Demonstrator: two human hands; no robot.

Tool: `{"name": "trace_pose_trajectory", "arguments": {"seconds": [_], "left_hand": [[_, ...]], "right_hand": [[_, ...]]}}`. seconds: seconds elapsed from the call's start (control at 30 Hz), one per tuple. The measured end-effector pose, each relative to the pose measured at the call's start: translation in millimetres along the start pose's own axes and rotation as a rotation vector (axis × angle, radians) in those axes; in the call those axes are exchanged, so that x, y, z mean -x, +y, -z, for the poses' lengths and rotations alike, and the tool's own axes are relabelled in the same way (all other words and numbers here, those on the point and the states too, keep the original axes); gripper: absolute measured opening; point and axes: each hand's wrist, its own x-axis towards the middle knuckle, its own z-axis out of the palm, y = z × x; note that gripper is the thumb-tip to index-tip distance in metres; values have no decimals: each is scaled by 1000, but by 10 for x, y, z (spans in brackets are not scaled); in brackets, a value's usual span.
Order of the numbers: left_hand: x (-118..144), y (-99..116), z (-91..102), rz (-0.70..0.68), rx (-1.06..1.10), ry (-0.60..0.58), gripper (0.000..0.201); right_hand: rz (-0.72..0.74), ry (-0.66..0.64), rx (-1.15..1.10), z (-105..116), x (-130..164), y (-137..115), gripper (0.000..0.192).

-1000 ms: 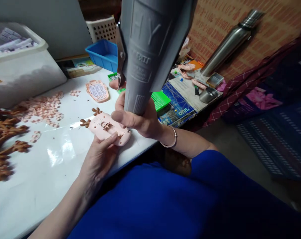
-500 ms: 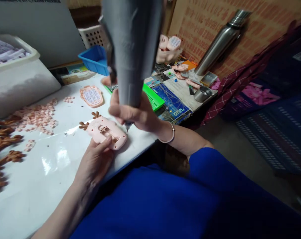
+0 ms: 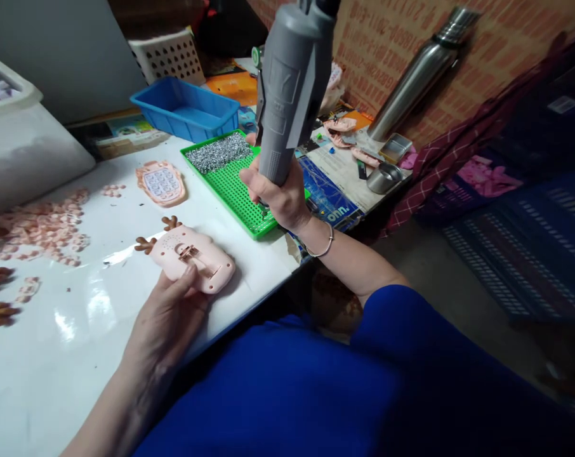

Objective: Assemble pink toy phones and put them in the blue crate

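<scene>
Pink casing (image 3: 207, 254): back face up at the front edge of the white table (image 3: 101, 355), brown antlers on its far-left end.
Left hand (image 3: 166, 311): thumb pressed on the casing's back, other fingers beneath, clamped on it.
Right hand (image 3: 284, 193): fingers wrapped tightly around the grey power screwdriver (image 3: 287, 89).
Driver tip: over the near end of the green tray (image 3: 235, 193); cannot tell whether it touches.
Small screws (image 3: 221, 152): heaped at the tray's far end.
Blue bin (image 3: 185, 117): just behind the tray.
</scene>
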Motion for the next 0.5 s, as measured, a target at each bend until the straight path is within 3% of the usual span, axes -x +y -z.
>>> {"name": "trace_pose_trajectory", "arguments": {"seconds": [0.3, 0.5], "left_hand": [[6, -18, 18, -9, 7, -38, 33], [-8, -27, 50, 5, 54, -73, 28]], "right_hand": [[9, 8, -52, -4, -37, -31, 60], [8, -62, 4, -247, 117, -390, 54]]}}
